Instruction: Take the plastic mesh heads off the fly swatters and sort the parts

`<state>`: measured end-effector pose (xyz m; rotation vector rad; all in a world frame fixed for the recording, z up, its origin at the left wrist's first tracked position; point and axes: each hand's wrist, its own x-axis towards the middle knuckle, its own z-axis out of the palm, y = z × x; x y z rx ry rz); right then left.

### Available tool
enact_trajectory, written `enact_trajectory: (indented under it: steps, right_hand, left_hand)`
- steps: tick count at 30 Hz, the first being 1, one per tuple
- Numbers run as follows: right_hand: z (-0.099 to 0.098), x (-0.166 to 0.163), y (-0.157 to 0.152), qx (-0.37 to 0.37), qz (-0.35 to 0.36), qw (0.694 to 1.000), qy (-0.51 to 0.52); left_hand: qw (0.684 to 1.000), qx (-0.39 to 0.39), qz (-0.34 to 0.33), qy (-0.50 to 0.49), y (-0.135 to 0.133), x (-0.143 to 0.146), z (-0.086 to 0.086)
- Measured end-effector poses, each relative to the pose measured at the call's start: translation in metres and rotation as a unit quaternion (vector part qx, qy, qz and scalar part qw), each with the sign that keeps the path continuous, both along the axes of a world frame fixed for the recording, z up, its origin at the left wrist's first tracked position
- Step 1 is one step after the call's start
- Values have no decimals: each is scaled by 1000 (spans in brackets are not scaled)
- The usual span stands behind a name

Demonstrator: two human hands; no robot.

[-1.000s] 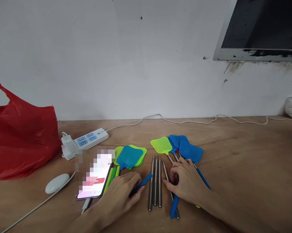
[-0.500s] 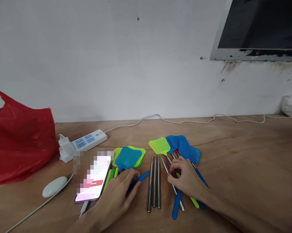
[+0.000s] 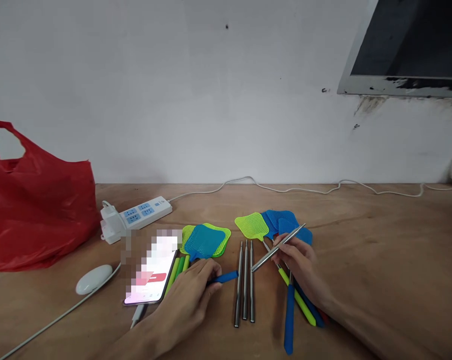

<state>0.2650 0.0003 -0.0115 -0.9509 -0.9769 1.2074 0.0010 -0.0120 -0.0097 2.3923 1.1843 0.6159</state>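
Observation:
My left hand [image 3: 190,295] is closed around a blue handle grip [image 3: 226,276], whose end sticks out to the right. Beneath and beside that hand lie green handle grips [image 3: 178,267] and a pile of mesh fly swatter heads [image 3: 205,241]. A silver metal rod [image 3: 278,248] is pinched in my right hand [image 3: 297,257], tilted up to the right above the table. Three similar metal rods [image 3: 245,285] lie side by side between the hands. Under my right hand are fly swatters with blue heads [image 3: 278,219], a yellow-green head [image 3: 252,226] and coloured handles [image 3: 289,320].
At the left stand a red plastic bag [image 3: 41,205] and a white power strip [image 3: 146,212] with its cord along the wall. A lit phone [image 3: 154,275] and a white mouse-shaped object [image 3: 94,279] lie on the wooden table [image 3: 379,260].
My right hand has lifted the metal rod off the table and tilted it toward the left hand. The left hand still holds the blue grip. The view has shifted slightly.

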Motion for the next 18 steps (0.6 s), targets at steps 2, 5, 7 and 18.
enact_trajectory:
  steps: [2, 5, 7, 18]
  right_hand:
    - [0, -1, -1, 3, 24, 1000, 5]
    - [-1, -3, -3, 12, 45, 999, -14]
    - [-2, -3, -5, 19, 52, 998, -19]
    - [-10, 5, -4, 48, 72, 994, -63]
  left_hand:
    - [1000, 1, 4, -8, 0, 1, 0]
    - [1000, -1, 7, -17, 0, 1, -1]
    - [1000, -8, 10, -25, 1, 2, -1]
    - [999, -14, 8, -50, 4, 1, -3]
